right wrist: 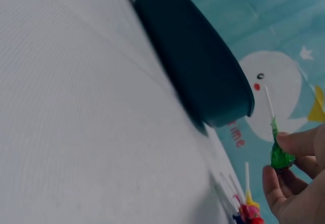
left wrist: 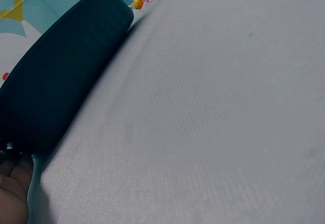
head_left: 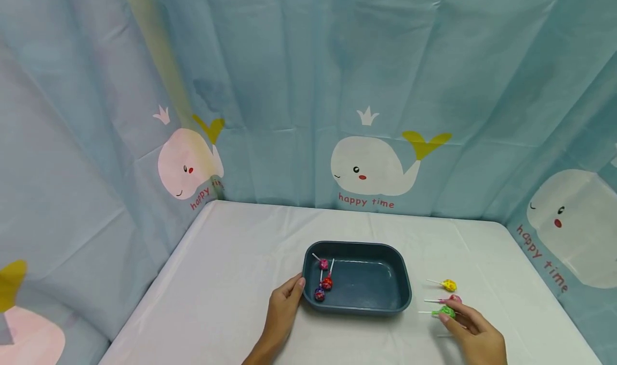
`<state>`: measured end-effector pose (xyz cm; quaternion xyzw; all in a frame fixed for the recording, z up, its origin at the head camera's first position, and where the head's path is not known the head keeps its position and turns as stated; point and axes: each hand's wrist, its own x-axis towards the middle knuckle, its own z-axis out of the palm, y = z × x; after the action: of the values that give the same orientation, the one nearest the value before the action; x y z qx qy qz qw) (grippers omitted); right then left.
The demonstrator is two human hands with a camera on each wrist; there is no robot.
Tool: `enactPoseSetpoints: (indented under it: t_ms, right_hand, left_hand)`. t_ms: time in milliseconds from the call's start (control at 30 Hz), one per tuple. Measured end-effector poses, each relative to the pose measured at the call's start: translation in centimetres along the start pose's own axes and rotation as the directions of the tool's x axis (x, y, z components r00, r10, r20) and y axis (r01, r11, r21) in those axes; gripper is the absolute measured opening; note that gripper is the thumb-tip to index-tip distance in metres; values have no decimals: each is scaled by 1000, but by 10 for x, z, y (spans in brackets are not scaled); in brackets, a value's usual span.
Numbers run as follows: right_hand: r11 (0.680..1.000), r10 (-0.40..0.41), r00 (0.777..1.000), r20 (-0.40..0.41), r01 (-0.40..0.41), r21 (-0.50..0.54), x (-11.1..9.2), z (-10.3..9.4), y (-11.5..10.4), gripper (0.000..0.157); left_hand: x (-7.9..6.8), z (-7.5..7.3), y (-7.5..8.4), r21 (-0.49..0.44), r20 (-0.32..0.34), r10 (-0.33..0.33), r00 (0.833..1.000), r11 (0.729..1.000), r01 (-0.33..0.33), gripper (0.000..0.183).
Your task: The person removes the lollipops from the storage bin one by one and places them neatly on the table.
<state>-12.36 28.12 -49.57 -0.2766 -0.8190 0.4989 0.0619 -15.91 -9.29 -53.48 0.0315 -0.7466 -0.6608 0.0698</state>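
My left hand (head_left: 281,308) grips the left end of a dark blue-grey rectangular tray (head_left: 359,307), thumb at the rim; in the left wrist view its fingers (left wrist: 20,170) lie against the outer wall. Inside the tray, on the left, are a pink lollipop (head_left: 324,264), a red lollipop (head_left: 327,283) and a purple-wrapped lollipop (head_left: 320,294). To the tray's right, my right hand (head_left: 477,333) pinches a green lollipop (right wrist: 281,155) by its wrapped head between thumb and fingers, raised above the cloth in the right wrist view. Its white stick points left in the head view.
Just beyond the right hand lie a yellow lollipop (head_left: 449,285) and a pink lollipop (head_left: 454,298). Another white stick (head_left: 444,336) shows beside the hand, its head hidden. A white cloth (head_left: 231,279) covers the table; a blue whale-print curtain (head_left: 289,156) hangs around it.
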Motion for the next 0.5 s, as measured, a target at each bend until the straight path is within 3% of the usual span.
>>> enactPoseSetpoints:
  t_ms: [233, 500]
  right_hand:
    - [997, 59, 998, -14, -59, 49, 7, -9, 17, 56]
    - [988, 154, 988, 24, -154, -10, 19, -20, 38, 74]
  left_hand:
    - [1, 0, 0, 5, -2, -4, 1000, 1000, 4, 44]
    - [1, 0, -1, 5, 2, -6, 1000, 1000, 6, 46]
